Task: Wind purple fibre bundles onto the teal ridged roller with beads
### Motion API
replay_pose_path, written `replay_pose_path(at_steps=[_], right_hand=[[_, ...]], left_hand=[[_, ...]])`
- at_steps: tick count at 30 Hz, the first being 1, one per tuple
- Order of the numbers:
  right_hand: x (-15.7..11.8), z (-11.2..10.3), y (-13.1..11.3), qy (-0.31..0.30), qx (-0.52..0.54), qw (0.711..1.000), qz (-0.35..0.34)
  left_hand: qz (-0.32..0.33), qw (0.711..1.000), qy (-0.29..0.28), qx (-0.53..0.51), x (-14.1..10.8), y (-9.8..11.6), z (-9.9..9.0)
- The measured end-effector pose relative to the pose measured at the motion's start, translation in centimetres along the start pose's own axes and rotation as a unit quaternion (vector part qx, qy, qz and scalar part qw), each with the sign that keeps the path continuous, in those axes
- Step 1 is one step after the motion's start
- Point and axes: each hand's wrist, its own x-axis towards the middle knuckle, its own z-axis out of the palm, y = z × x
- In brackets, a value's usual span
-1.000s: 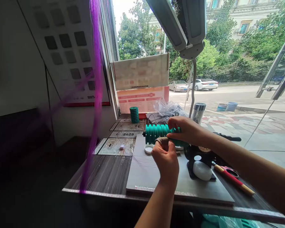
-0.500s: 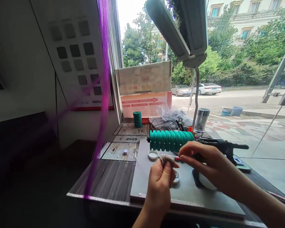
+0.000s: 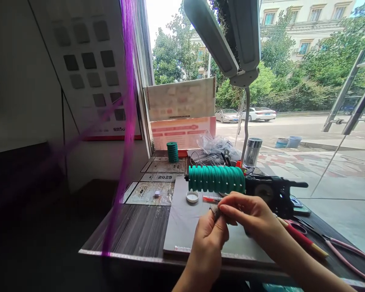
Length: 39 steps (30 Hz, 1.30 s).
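Near the middle of the grey board, my left hand point(image 3: 209, 241) is closed, its thumb and fingers pinching a small greyish-brown piece point(image 3: 214, 210) whose kind I cannot make out. My right hand point(image 3: 247, 213) meets it from the right, thumb and forefinger pressed together at the piece; anything fine between those fingertips is too small to tell. Just beyond both hands lies a thin clear stick with a red part point(image 3: 211, 198). To its left is a shallow white round lid point(image 3: 192, 197). A green ribbed roller with white dots point(image 3: 215, 179) lies behind them.
Pink-handled pliers point(image 3: 348, 259) and a red-and-yellow handled tool point(image 3: 307, 241) lie at the right. A black clamp-like stand point(image 3: 269, 194) adjoins the roller. Behind stand a green spool point(image 3: 172, 152), a clear jar point(image 3: 253, 152) and a lamp point(image 3: 245, 79). Purple strands point(image 3: 128, 121) hang at left.
My right hand has come down to the left hand and now touches the held piece. The white dish of small beads is now hidden. The view has shifted slightly, showing the tools at right.
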Motion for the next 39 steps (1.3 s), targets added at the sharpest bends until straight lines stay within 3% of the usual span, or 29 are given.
replay_pose_path(at_steps=[3, 5, 7, 9, 11, 12, 20, 25, 26, 28, 30, 32, 35, 39], right_hand=[[0.2, -0.5, -0.6, -0.009, -0.094, 0.995, -0.042], [0.4, -1.2, -1.5, -0.033, -0.226, 0.968, -0.107], [0.8, -1.9, -2.4, -0.090, -0.353, 0.912, -0.188], [1.4, -2.2, -3.1, -0.158, -0.452, 0.837, -0.266], [2.0, -2.3, -3.4, -0.209, -0.511, 0.772, -0.316], [2.3, -2.2, -3.4, -0.221, -0.526, 0.753, -0.328], [2.9, -0.9, -2.0, -0.258, -0.577, 0.710, -0.310], [3.5, -1.8, -3.1, -0.263, -0.576, 0.727, -0.268], [3.9, -2.6, -3.6, -0.257, -0.560, 0.744, -0.256], [5.0, -4.3, -4.2, -0.208, -0.501, 0.807, -0.233], [6.1, -5.7, -4.4, -0.111, -0.429, 0.874, -0.201], [7.0, -6.4, -3.8, -0.033, -0.377, 0.911, -0.162], [7.4, -5.9, -2.3, 0.000, -0.341, 0.931, -0.133], [7.0, -4.9, -0.9, 0.020, -0.324, 0.934, -0.151]], left_hand=[[0.009, 1.000, 0.008, 0.015, 0.2, 0.2, -0.4], [0.026, 0.999, -0.010, 0.023, 0.6, 0.4, -0.9], [0.037, 0.997, -0.038, 0.055, 1.0, 0.5, -1.3], [0.038, 0.993, -0.053, 0.102, 1.4, 0.6, -1.6], [0.034, 0.988, -0.057, 0.136, 1.6, 0.7, -1.7], [0.033, 0.987, -0.056, 0.145, 1.7, 0.7, -1.8], [0.044, 0.981, -0.050, 0.183, 2.2, 0.2, -1.8], [0.041, 0.992, -0.044, 0.110, 2.7, -0.1, -1.5], [0.045, 0.995, -0.035, 0.086, 2.9, 0.0, -1.2], [0.068, 0.997, 0.012, 0.038, 3.4, 0.2, -0.3], [0.108, 0.991, 0.083, 0.007, 4.2, 0.3, 0.8], [0.145, 0.979, 0.145, 0.003, 5.1, 0.1, 1.9], [0.171, 0.964, 0.201, 0.031, 6.2, -0.3, 3.1], [0.182, 0.956, 0.219, 0.075, 6.4, -0.6, 3.4]])
